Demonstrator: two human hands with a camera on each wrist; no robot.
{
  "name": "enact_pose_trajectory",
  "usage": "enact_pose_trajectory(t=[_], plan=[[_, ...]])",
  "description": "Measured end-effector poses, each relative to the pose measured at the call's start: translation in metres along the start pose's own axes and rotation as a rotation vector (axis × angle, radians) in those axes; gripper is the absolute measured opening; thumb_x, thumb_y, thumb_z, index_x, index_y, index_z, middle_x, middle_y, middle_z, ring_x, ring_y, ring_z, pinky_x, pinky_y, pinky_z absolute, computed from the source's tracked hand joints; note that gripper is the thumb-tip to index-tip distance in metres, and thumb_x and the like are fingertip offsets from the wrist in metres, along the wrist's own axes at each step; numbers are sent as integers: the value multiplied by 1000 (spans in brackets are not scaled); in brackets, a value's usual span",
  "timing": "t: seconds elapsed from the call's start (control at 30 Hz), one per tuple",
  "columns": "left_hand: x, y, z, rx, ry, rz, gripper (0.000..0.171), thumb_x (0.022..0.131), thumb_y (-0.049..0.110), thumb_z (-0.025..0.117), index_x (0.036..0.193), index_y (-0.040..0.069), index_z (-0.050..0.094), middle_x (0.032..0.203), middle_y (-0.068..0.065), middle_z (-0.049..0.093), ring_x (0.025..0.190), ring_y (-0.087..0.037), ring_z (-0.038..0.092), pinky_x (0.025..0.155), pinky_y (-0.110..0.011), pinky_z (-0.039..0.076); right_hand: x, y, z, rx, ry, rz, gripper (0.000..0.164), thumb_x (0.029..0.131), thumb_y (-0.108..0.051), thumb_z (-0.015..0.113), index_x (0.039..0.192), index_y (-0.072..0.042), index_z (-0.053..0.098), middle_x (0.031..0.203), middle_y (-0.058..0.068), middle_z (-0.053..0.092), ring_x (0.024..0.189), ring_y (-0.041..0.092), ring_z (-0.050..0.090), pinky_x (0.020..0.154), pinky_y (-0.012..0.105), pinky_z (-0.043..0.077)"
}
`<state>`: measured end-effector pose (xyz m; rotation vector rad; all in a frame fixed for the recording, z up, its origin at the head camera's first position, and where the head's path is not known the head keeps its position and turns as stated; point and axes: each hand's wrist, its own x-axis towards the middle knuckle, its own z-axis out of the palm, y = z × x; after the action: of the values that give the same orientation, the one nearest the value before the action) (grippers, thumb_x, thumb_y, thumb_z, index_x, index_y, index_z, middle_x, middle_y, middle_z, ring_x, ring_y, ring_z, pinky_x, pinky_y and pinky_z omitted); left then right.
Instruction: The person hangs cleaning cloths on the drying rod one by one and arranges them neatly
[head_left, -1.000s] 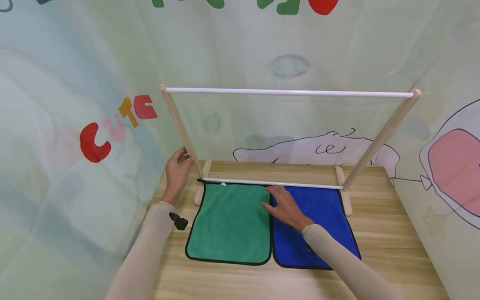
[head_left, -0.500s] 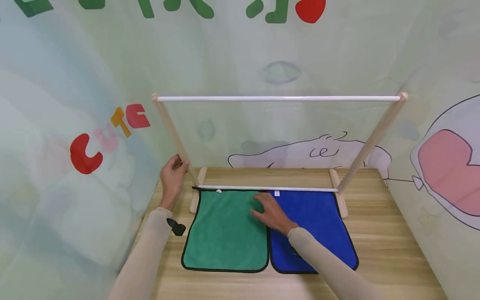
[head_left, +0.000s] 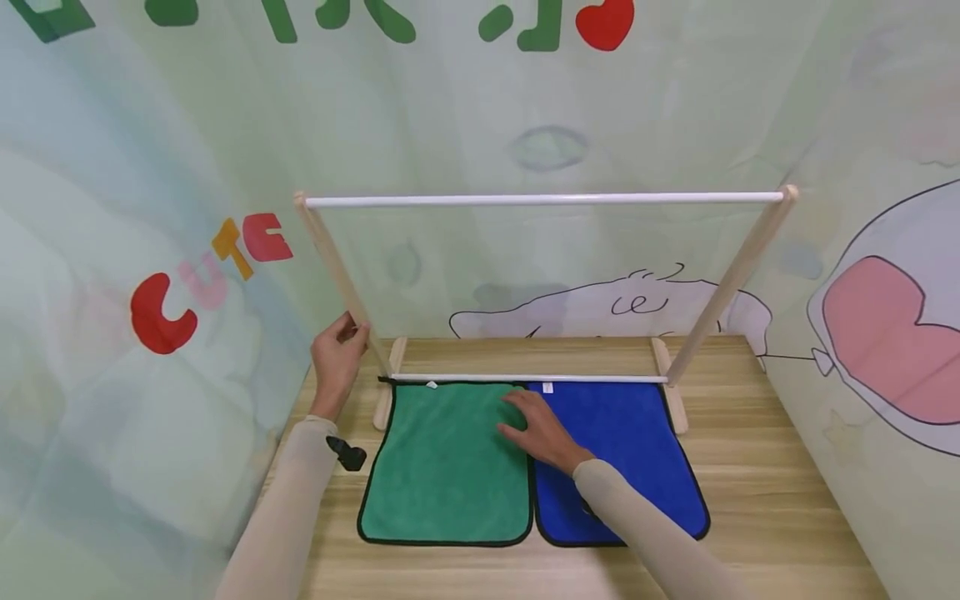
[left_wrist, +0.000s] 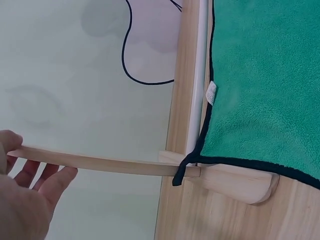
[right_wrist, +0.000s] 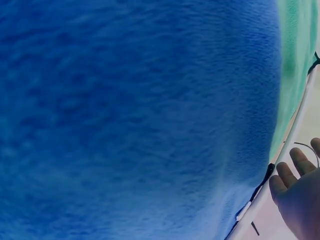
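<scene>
A wooden rack with a white top rod (head_left: 543, 199) and a low white rod (head_left: 525, 378) stands on the table. My left hand (head_left: 347, 335) grips its slanted left post (head_left: 330, 250); in the left wrist view the thumb lies over the post (left_wrist: 110, 165) and the fingers (left_wrist: 50, 182) curl under it. A green cloth (head_left: 442, 475) and a blue cloth (head_left: 637, 442) lie flat side by side, their far edges at the low rod. My right hand (head_left: 525, 417) rests flat across their seam, fingertips on the green one. The right wrist view is filled by the blue cloth (right_wrist: 140, 110).
The wooden table (head_left: 765, 500) is enclosed by printed fabric walls on the left, back and right. The rack's feet (head_left: 671, 396) sit at both cloths' outer corners. A small white tag (left_wrist: 211, 93) hangs at the green cloth's far edge.
My right hand has slid a little to the left, from the blue cloth onto the seam and the green cloth. The left hand stays on the post. The head view has shifted slightly.
</scene>
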<state>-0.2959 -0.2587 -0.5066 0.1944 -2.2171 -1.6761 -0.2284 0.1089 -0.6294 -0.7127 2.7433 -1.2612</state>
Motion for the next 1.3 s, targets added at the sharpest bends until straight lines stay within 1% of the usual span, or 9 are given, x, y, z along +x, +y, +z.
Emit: enact_pose_trajectory(t=[0.2, 0.3, 0.43, 0.6, 0.73, 0.8, 0.93, 1.07, 1.3], plan=[[-1, -4, 2, -54, -14, -34, 44, 109, 24, 73, 152, 13, 68, 135, -22, 72, 110, -10, 70, 89, -20, 62, -2, 7, 2, -17, -6, 19, 56, 107, -32, 76, 153, -3, 61, 159, 20, 55, 150, 42, 48, 120, 62, 44], [-3, -6, 4, -77, -22, -38, 44, 109, 24, 74, 152, 15, 68, 135, -22, 72, 109, -8, 70, 87, -19, 62, 0, 10, 4, -13, -13, 16, 56, 107, -31, 76, 152, -2, 62, 157, 20, 56, 148, 42, 50, 119, 62, 45], [-4, -7, 7, -88, -22, -44, 43, 108, 24, 75, 150, 15, 70, 130, -20, 73, 106, -7, 70, 85, -18, 61, 5, 11, 6, -15, -34, 3, 55, 107, -30, 76, 152, -2, 62, 156, 19, 58, 148, 40, 51, 120, 60, 45], [-3, -8, 8, -98, -21, -32, 45, 108, 25, 76, 151, 14, 69, 127, -17, 73, 104, -4, 70, 85, -17, 61, 20, 7, 13, -25, -41, -19, 53, 105, -26, 78, 150, -1, 64, 155, 19, 60, 147, 40, 52, 121, 59, 44], [-2, -8, 1, -82, -4, -18, 45, 108, 26, 75, 151, 16, 68, 129, -18, 74, 105, -5, 70, 85, -16, 60, 39, 2, 27, -54, -67, -62, 52, 105, -29, 78, 148, -3, 66, 154, 19, 60, 147, 40, 51, 121, 59, 43], [-3, -6, -3, -75, 5, -18, 44, 108, 25, 75, 151, 16, 68, 130, -19, 74, 104, -4, 70, 85, -16, 60, 46, 0, 34, -54, -65, -92, 52, 103, -31, 79, 145, -3, 68, 153, 19, 61, 145, 40, 51, 120, 60, 44], [-2, -8, 0, -87, 18, -21, 43, 108, 23, 75, 149, 13, 70, 128, -20, 75, 102, -3, 70, 82, -14, 60, 55, -3, 40, -84, -61, -109, 52, 102, -33, 80, 143, -3, 69, 152, 17, 61, 143, 39, 53, 120, 61, 43], [-1, -10, 4, -91, 28, -15, 43, 108, 22, 76, 149, 11, 70, 127, -21, 75, 100, -4, 71, 81, -15, 60, 63, -7, 43, -151, -86, -83, 53, 102, -35, 80, 145, -4, 69, 153, 14, 61, 143, 36, 52, 122, 59, 41], [-1, -12, 2, -97, 51, -13, 41, 107, 21, 76, 147, 12, 71, 127, -22, 76, 99, -4, 72, 79, -15, 60, 71, -11, 54, -251, -114, -81, 56, 103, -38, 79, 148, -7, 67, 156, 11, 58, 145, 33, 49, 120, 57, 42]])
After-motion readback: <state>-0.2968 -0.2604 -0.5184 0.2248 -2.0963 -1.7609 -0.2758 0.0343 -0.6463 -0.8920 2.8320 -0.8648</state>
